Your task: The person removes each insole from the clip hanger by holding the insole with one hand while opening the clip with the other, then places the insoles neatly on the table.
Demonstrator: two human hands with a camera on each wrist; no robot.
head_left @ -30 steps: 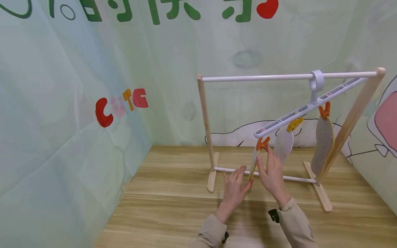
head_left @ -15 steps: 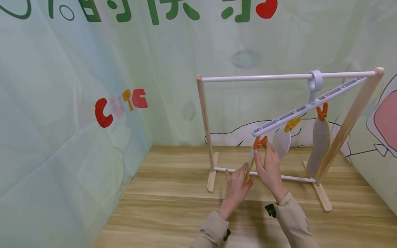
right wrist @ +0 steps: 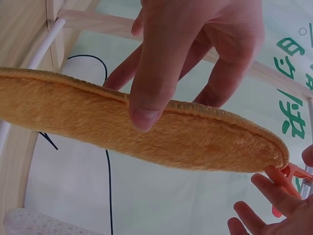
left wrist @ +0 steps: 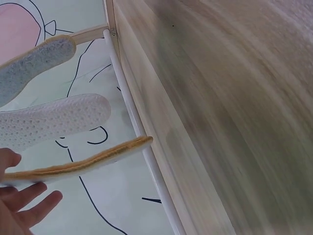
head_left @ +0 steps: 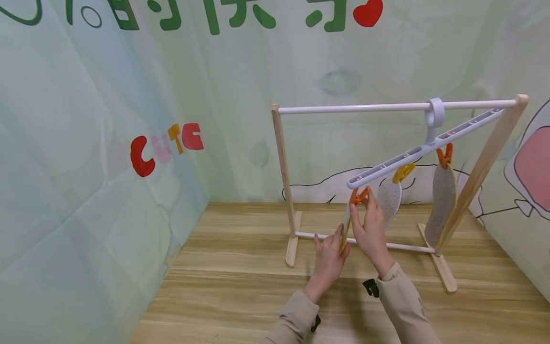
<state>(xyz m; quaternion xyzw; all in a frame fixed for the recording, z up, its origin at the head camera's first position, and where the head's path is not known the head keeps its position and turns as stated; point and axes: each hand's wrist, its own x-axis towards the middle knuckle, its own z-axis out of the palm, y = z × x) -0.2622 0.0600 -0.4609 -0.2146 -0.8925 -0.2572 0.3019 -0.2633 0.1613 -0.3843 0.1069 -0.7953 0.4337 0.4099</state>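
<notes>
An insole (right wrist: 210,142) with a tan fuzzy face hangs at the near end of a white clip hanger (head_left: 386,167). My left hand (head_left: 328,260) pinches it between thumb and fingers, as the right wrist view shows. Above, my right hand (head_left: 371,234) pinches the levers of the orange clothespin (head_left: 360,196) at the insole's top; the clip's bite is hard to make out. Farther along the hanger hang a white dotted insole (left wrist: 54,120) from a yellow clothespin (head_left: 404,173) and a grey insole (head_left: 443,200) from another orange clothespin (head_left: 445,155).
The hanger hooks over the top rod (head_left: 352,109) of a wooden rack, whose right post (head_left: 485,165) stands close to the grey insole. A lower white rod (head_left: 408,247) runs behind my hands. The rack stands on a wood-grain table (head_left: 223,277) before a printed cloth backdrop.
My left hand has moved from beside the insole's lower end to a grip on it, and that end has shifted slightly left. My right hand stays at the orange clothespin.
</notes>
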